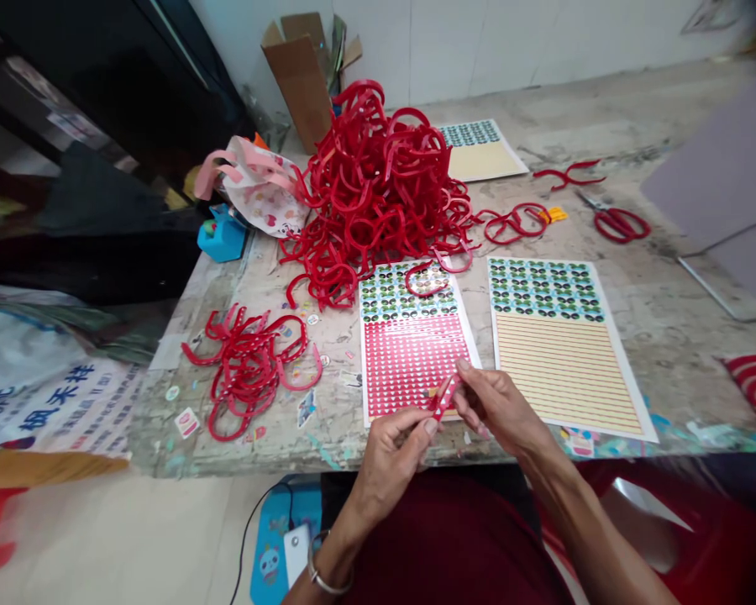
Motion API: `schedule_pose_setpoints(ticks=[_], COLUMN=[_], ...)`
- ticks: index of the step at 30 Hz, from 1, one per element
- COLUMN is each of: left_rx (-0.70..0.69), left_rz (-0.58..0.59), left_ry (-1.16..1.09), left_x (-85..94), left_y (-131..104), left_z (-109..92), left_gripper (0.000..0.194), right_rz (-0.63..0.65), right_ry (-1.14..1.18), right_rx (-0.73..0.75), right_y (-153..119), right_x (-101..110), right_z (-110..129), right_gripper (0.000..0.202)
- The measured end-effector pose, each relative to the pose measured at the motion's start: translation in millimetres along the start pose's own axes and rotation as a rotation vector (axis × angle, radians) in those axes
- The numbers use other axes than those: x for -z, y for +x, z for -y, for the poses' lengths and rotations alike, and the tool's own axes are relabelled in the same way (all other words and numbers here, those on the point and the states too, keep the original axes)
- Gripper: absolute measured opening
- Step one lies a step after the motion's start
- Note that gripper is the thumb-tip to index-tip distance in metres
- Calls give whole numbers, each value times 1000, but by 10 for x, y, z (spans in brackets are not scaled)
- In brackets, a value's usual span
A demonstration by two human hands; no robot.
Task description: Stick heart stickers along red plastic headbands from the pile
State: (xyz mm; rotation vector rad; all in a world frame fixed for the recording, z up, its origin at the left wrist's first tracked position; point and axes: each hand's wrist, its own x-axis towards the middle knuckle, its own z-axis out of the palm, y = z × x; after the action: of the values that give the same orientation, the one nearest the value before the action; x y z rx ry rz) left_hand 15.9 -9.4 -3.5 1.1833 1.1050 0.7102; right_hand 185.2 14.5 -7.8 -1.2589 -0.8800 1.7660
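Between my two hands is a red curved plastic band with white spots along it. My left hand pinches its lower end between thumb and fingers. The upper end is gripped by my right hand, thumb against fingertips. Under them lies a sticker sheet, printed red with small white marks below and green-blue pictures above. A second sheet with yellow strips lies right of it. One plain red band rests on the first sheet's top. To the left is a small pile of spotted red bands.
A tall heap of red bands fills the table's back middle. Red-handled scissors lie at the right, near a third sheet. A blue tape dispenser, a patterned bag and a cardboard box stand back left.
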Motion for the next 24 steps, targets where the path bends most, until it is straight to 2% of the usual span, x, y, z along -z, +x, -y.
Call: schedule_pose_setpoints(ticks=[2,7,12,16,19,21,23,24], left_rx=[53,60,72,90,85,64,12,-18], left_rz=[14,75,115,141,118,67,-41,-117], left_ry=[-59,-98,-192,-261,-236,-112,97,207], left_x=[3,37,97,109,104,132,217,284], left_y=[4,25,48,58,52,42,36,38], left_z=[-30,-105,-178,-220,-225,-212,-185,-166], left_gripper=[30,41,38,38,30,25,22,21], right_rz=[17,7,88,131,147,187,167,102], right_ry=[4,77,229,246,172,41,-185,-350], right_rx=[-17,-28,-122,-175,-156,-125,-39,52], right_y=[36,198,360,380,351,363,451,531], right_x=[13,51,85,41,-25,-38,9,59], right_z=[-23,-134,-227,-272,-278,-249,-167,-100], right_gripper=[54,48,47,48,48,50,50,49])
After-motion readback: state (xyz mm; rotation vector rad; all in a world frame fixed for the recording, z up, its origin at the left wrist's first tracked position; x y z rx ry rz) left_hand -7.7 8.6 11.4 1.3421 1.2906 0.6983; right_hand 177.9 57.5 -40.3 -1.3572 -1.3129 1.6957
